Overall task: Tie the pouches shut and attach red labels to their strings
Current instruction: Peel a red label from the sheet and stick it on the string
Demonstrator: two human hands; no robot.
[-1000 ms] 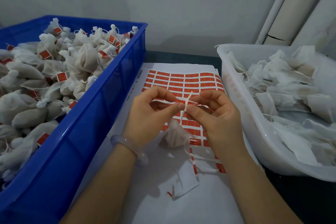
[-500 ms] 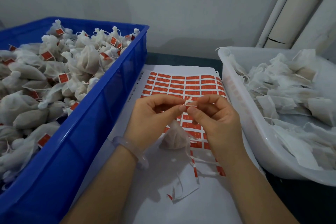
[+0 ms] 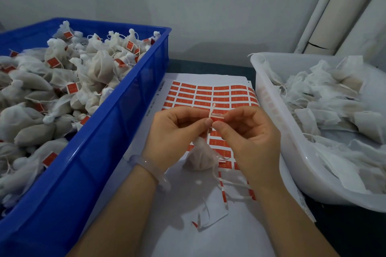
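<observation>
Here left hand [image 3: 177, 133] and right hand [image 3: 250, 140] meet, fingers [image 3: 205, 122] pinching the pouch string [image 3: 212, 109] and a red label [image 3: 218, 118].

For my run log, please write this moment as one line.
step: labelling | left hand: pinches string | right hand: pinches red label | pouch: below hands

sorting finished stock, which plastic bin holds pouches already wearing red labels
The blue plastic crate on the left: its white pouches carry red tags; those in the translucent white tub have none.
</observation>
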